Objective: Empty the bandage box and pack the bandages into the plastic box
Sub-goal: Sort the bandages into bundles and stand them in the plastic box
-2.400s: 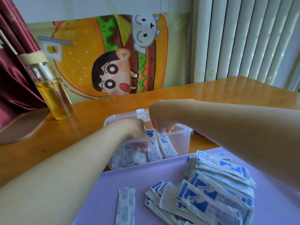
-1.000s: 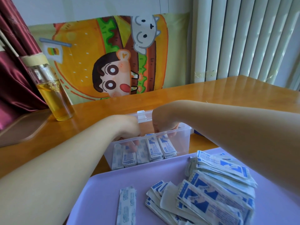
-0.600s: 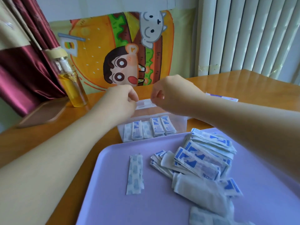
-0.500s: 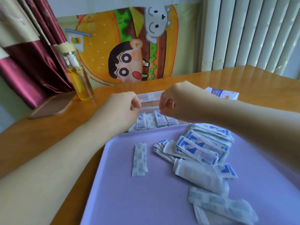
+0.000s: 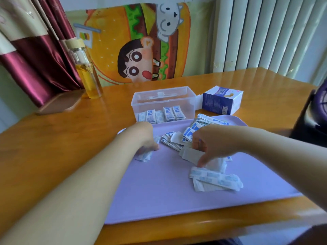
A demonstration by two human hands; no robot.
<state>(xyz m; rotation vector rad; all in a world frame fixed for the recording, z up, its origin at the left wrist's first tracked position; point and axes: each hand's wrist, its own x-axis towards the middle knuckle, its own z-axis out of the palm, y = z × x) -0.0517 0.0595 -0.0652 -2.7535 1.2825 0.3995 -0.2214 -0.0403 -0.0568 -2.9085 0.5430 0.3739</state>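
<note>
A clear plastic box [image 5: 164, 96] stands open behind the purple tray [image 5: 159, 191], with a row of bandages [image 5: 162, 116] lying along its front wall. The white-and-blue bandage box [image 5: 222, 103] lies on its side to the right of it. Loose bandages [image 5: 215, 179] are heaped on the tray. My left hand [image 5: 144, 138] is down on a single bandage [image 5: 146, 154] at the tray's left, fingers curled over it. My right hand [image 5: 214, 142] pinches a white bandage strip [image 5: 192, 154] from the heap.
A glass bottle [image 5: 86, 71] of yellow liquid stands at the back left, beside a flat brown board [image 5: 58, 103]. A dark purple object [image 5: 315, 117] sits at the table's right edge. A cartoon cloth hangs behind the table.
Both hands have come out of the plastic box and dropped onto the tray. The left now rests on the lone bandage, the right on the heap. The view has tilted down.
</note>
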